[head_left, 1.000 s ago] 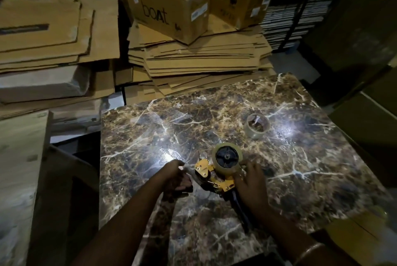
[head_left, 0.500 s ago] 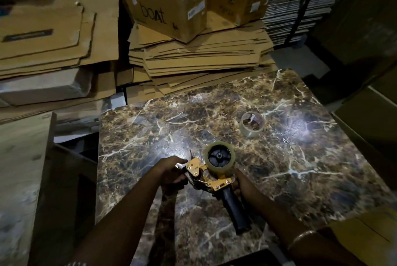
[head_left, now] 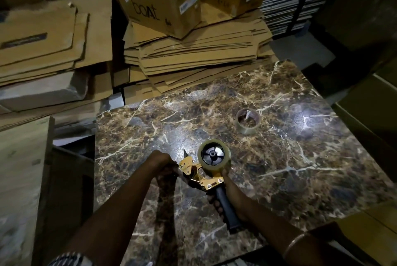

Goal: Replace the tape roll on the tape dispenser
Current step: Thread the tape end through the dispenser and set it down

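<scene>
A: In the head view, where is the yellow metal tape dispenser with the black handle (head_left: 206, 177)?

B: It is held above the brown marble tabletop (head_left: 300, 169), near its front edge. The right hand (head_left: 231, 195) wraps the black handle; its fingers are curled around it from behind.

A: And the clear tape roll on the dispenser (head_left: 213, 157)?

B: It sits on the black hub, just above the right thumb. The left hand (head_left: 164, 166) is at the front end of the dispenser with fingers clenched; I cannot tell what it pinches.

A: Something else?

B: A thin used tape ring (head_left: 248, 120) lies on the tabletop, well apart from the hands. Flat cardboard sheets (head_left: 193, 55) are stacked behind.
</scene>
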